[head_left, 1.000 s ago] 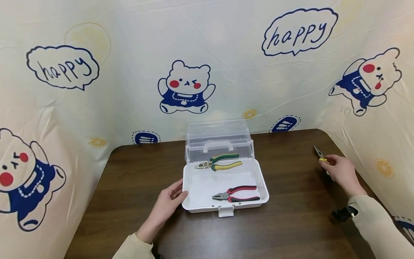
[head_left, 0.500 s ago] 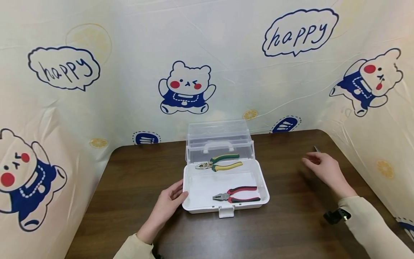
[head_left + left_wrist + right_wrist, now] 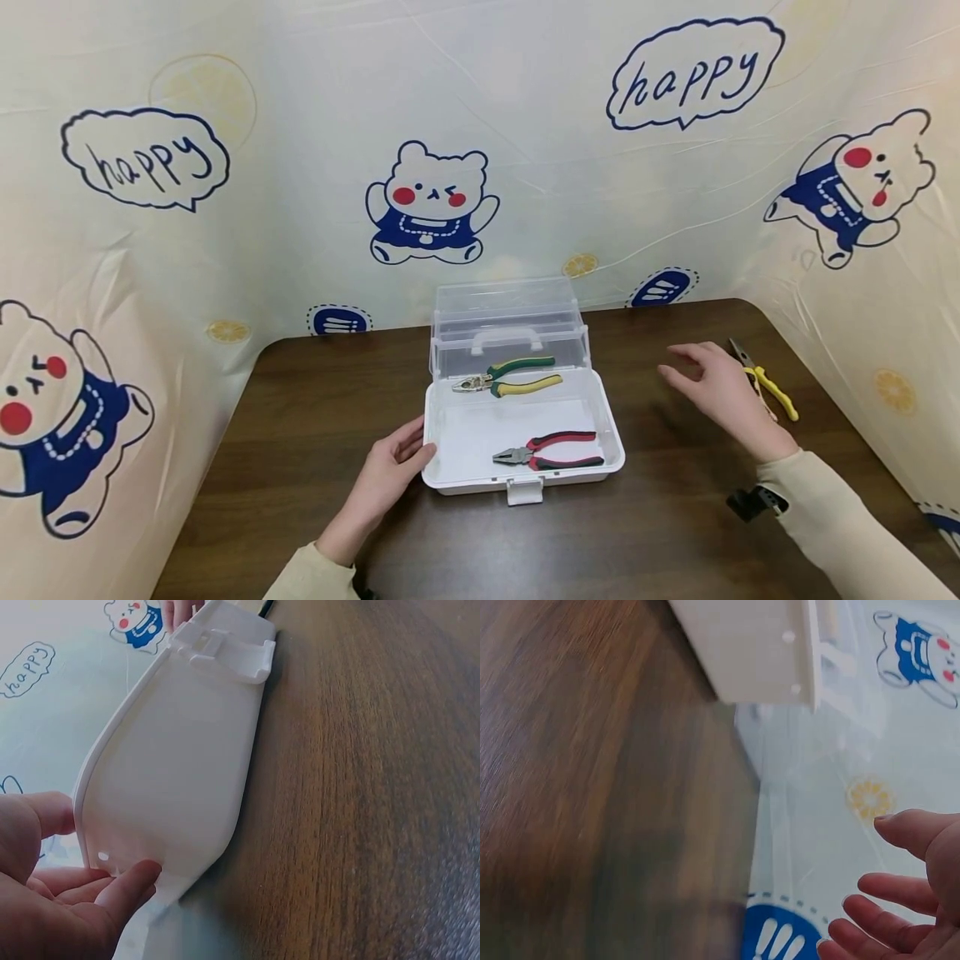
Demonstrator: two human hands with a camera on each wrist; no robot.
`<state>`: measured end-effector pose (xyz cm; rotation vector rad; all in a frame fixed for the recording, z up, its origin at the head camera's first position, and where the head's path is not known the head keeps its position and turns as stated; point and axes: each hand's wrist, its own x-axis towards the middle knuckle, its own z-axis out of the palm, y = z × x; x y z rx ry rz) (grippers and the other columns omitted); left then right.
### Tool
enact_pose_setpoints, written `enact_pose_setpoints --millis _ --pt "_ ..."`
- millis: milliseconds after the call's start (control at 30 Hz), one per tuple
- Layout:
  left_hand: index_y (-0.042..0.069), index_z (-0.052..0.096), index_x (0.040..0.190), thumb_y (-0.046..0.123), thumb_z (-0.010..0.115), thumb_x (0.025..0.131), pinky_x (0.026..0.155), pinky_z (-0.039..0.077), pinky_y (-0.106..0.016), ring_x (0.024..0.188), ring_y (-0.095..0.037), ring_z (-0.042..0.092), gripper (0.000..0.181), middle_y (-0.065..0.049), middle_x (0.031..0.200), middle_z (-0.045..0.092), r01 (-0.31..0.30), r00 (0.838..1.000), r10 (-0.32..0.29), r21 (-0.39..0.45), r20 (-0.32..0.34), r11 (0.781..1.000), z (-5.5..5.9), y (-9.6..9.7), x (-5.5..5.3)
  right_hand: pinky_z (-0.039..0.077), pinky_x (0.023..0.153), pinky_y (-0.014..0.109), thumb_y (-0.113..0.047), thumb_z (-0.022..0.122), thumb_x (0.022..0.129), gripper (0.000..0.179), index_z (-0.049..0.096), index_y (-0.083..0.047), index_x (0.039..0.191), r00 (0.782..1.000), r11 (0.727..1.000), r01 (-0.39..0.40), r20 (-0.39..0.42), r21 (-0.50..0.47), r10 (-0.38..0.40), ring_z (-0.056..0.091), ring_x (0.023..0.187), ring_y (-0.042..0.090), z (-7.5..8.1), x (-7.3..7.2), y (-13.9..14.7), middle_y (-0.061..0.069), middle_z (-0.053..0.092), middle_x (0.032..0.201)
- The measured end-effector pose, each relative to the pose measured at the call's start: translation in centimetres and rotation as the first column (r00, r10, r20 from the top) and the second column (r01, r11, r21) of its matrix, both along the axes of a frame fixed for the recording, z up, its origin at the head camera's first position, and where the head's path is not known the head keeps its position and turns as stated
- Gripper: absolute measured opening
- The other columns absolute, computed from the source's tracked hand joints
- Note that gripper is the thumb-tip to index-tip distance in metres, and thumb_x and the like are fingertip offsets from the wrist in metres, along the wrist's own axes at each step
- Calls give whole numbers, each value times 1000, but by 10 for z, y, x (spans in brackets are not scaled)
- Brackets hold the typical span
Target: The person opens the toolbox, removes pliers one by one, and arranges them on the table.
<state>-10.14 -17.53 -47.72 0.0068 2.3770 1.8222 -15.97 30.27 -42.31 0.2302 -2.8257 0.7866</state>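
Note:
A white toolbox [image 3: 480, 482] with its clear lid raised stands on the table. My left hand [image 3: 392, 468] holds its left edge; in the left wrist view, the thumb and fingers meet the box [image 3: 161, 765] around its corner and rim. Inside lie pliers with red-and-black handles [image 3: 566, 437] at the front and pliers with green-and-yellow handles [image 3: 525, 390] towards the back. My right hand [image 3: 723, 392] is above the table right of the box, fingers parted and holding nothing. Beyond it lie needle-nose pliers with yellow handles [image 3: 776, 392], partly hidden by the hand.
The brown wooden table [image 3: 322, 400] has rounded far corners. A printed cloth [image 3: 300, 233] with bears and lettering hangs behind it and along both sides. The raised clear lid [image 3: 510, 304] stands close to the back cloth. The latch [image 3: 524, 490] hangs at the box's front.
My right hand has let go of the needle-nose pliers, leaving them on the table, and moved left towards the toolbox. My left hand stays at the box.

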Motion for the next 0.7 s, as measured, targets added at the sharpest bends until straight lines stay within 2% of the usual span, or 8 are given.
enact_pose_setpoints --millis 167,300,467,700 --pt "-7 52 148 5 70 99 95 53 -25 127 -37 63 53 -26 141 61 0 1000 0 1 -10 1000 1 0 1 53 83 54 -29 75 98 46 69 3 129 1000 1000 -28 6 -13 28 62 98 36 7 1 -16 27 65 122" --pt "-8 52 147 4 70 99 94 54 -25 127 -37 63 53 -27 141 61 0 1000 0 -3 -18 1000 3 0 3 52 81 49 -29 76 97 43 70 1 127 998 998 -57 -26 -35 56 60 95 32 12 0 -30 23 67 120" --pt "-8 53 147 3 70 99 94 53 -25 127 -38 63 52 -28 141 61 -12 1000 12 13 -18 1000 4 2 3 53 87 53 -28 76 97 41 71 -2 128 994 991 -108 -39 -73 106 62 101 33 17 -3 -46 20 67 122" --pt "-7 54 146 3 70 98 97 56 -33 127 -38 63 51 -27 141 61 -15 1000 15 0 -10 1000 8 3 6 54 96 57 -24 78 96 41 70 -2 129 984 978 -180 -24 -109 179 64 114 38 18 -8 -67 17 67 125"
